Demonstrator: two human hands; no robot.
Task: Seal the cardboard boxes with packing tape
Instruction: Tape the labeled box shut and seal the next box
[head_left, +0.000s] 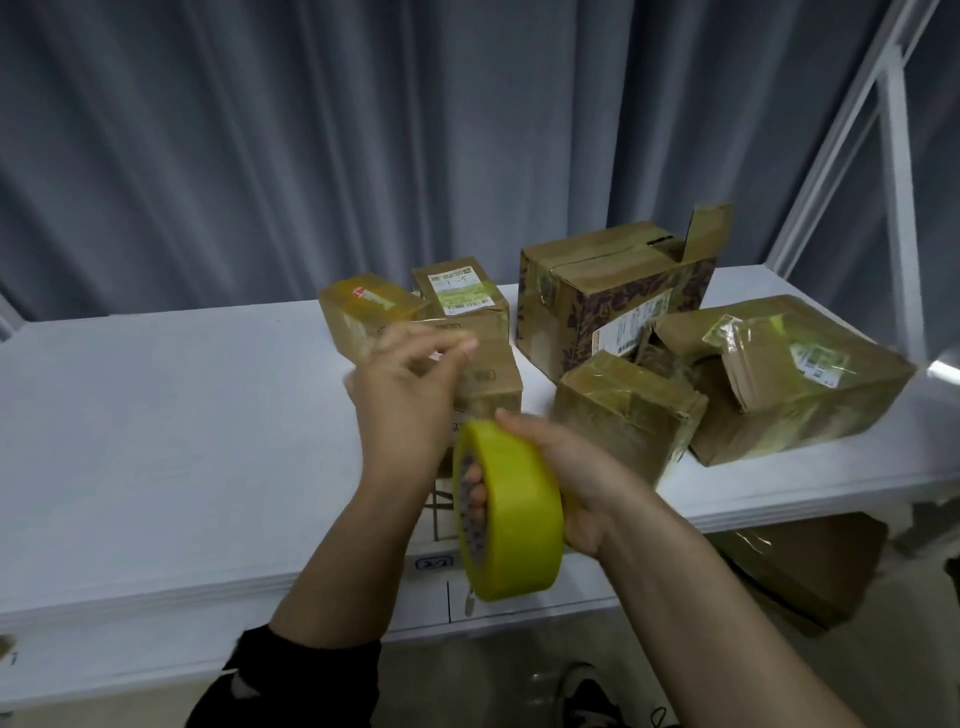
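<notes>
Across the white table (156, 441) the cardboard boxes are bunched toward the right. The biggest is the torn box (810, 395) at the far right, its top ripped open. Behind it stands the patterned box (613, 301) with one flap sticking up, and in front a squat taped box (623, 415). Two small labelled boxes (462, 291) sit at the back.

The one in play is the near box (493, 379), right under the hands and mostly hidden by them. Above its near end hangs the yellow tape roll (519, 519). The right hand (571, 478) is wrapped around it, fingers hooked through the core and thumb over the rim. The left hand (405, 384) is raised above the box, thumb and fingertips pinched together on what looks like the tape end (475, 402) (it's translucent and blurred, so hard to be sure).

To my eye this is the draw before the first strip goes down. To do it well, keep that pinch firm and the pull straight so the tape doesn't twist or fold on itself. Let the roll spin on the right fingers, and draw out enough to overhang the far edge. Then line it up along the seam, anchor one end, and smooth it flat toward the roll before cutting.
</notes>
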